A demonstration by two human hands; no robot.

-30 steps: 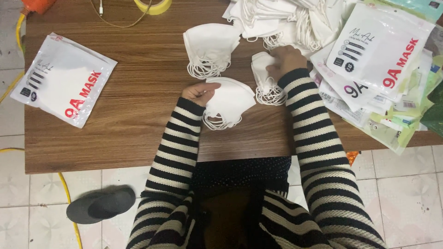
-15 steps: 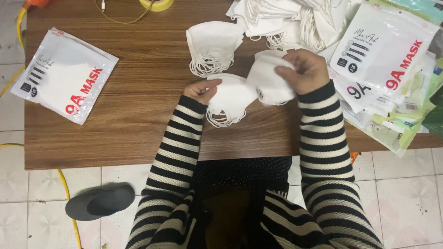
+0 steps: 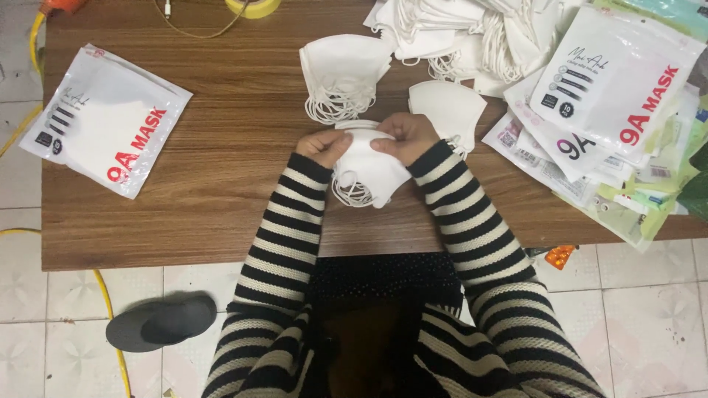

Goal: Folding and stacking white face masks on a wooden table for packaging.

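My left hand (image 3: 323, 146) and my right hand (image 3: 402, 136) both grip a small stack of folded white face masks (image 3: 369, 173) near the front middle of the wooden table (image 3: 221, 199). Their ear loops hang below the stack. A second stack of white masks (image 3: 341, 68) lies just beyond my hands. A single folded mask (image 3: 448, 107) rests to the right of my right hand. Both arms wear black and white striped sleeves.
A large heap of loose white masks (image 3: 472, 33) fills the back right. Printed mask pouches (image 3: 616, 81) are piled at the right edge, and one filled pouch (image 3: 103, 118) lies at the left. A yellow tape roll (image 3: 252, 7) sits at the back. A dark slipper (image 3: 158, 320) is on the tiled floor.
My right hand brought a mask from the right and laid it onto the stack under my left hand. Both hands now press together on that stack.
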